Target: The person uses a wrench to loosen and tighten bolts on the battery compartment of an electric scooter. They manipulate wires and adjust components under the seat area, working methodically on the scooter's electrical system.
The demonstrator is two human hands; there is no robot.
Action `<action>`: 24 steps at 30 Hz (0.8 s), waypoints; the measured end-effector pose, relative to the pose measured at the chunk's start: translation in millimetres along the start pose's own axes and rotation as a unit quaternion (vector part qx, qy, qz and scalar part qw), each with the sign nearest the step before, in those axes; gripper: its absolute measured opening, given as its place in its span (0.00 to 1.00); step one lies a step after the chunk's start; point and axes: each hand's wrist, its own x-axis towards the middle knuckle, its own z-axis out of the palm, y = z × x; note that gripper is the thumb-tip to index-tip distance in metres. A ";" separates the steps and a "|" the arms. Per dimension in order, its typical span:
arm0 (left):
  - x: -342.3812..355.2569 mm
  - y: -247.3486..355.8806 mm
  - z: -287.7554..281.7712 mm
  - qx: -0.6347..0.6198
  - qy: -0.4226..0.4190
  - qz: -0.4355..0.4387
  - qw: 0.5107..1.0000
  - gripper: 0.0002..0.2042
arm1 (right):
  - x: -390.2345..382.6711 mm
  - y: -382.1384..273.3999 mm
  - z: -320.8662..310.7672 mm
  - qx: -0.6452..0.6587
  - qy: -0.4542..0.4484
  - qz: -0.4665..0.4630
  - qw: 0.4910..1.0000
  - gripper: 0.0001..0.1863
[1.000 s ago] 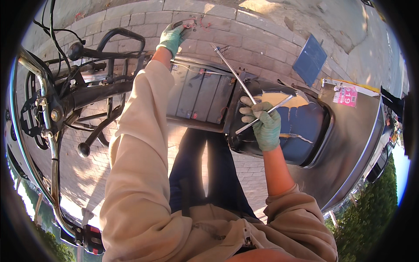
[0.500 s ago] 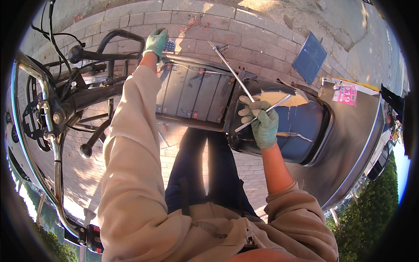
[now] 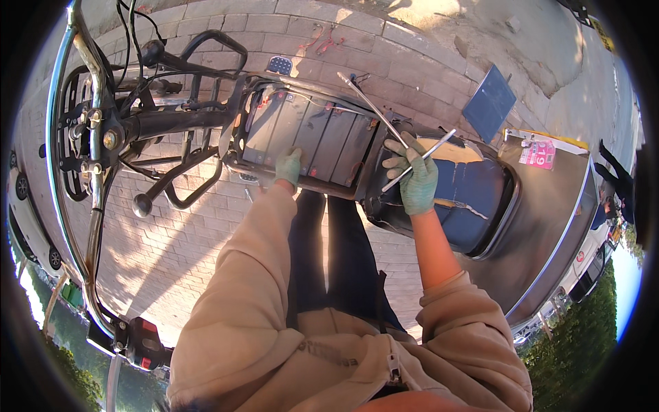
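My right hand point(image 3: 417, 180), in a pale green glove, grips two crossed silver metal bars point(image 3: 371, 104), apparently a wrench, above a torn dark blue seat point(image 3: 468, 196) with exposed yellow foam. My gloved left hand point(image 3: 288, 167) is at the near side of an open compartment point(image 3: 239, 145) of dark batteries point(image 3: 317, 137), its fingers slightly bent on or just above them, with nothing visible in them. Red terminals and thin wires show along the batteries.
Chrome handlebars point(image 3: 93, 233), black frame tubes point(image 3: 168, 123) and cables fill the left. A flat blue panel point(image 3: 489, 103) lies beyond the seat on paving point(image 3: 364, 44), near red wires point(image 3: 326, 41). A metal box point(image 3: 549, 213) is at right; a person point(image 3: 611, 178) and cars point(image 3: 27, 213) show at the edges.
My left hand has left the far side, where it held a small dark object, and come toward me to the compartment's near side. The view has shifted slightly; my right hand still grips the bars.
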 end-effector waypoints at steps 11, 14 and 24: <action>-74.0 -72.8 3.4 -0.020 -0.016 -0.099 0.995 0.09 | 5.5 7.1 -9.8 -0.005 -0.039 -0.020 0.999 0.22; -79.2 -82.1 -9.9 -0.061 0.009 -0.113 0.992 0.09 | 6.2 7.3 -9.0 -0.028 -0.032 -0.025 0.999 0.22; -76.2 -78.1 -27.8 -0.065 0.041 -0.064 0.995 0.12 | 9.3 9.9 -10.2 -0.032 -0.029 -0.026 0.999 0.21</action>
